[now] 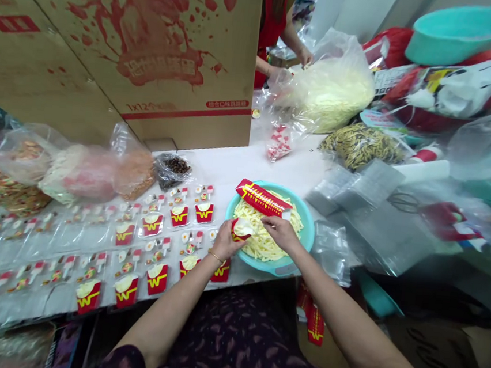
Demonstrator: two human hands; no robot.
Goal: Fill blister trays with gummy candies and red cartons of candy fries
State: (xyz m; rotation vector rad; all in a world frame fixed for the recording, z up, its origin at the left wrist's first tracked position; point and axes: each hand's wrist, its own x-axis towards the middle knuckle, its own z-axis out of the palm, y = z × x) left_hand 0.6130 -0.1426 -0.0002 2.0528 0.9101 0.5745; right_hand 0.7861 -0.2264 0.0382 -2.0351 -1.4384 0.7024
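My left hand (pixel 223 243) is closed around a small red fries carton (pixel 241 230) with pale pieces showing at its top. Beneath both hands stands a turquoise basin (pixel 309 236) filled with pale yellow toy-like fries (pixel 265 248). My right hand (pixel 282 234) is over the fries, to the right of the carton. Its fingers are pressed together, and what they hold, if anything, I cannot make out. A stack of flat red cartons (pixel 261 198) with yellow markings lies across the far side of the basin, on top of the fries.
Left on the white table, filled red cartons (pixel 157 278) and small charms lie in rows on clear bags. Bags of small pieces (pixel 79 174) stand behind, below a tall cardboard box (pixel 189 45). At right are clear sleeves (pixel 331 251). Across the table a person's hand (pixel 304 56) touches a large bag (pixel 334 94).
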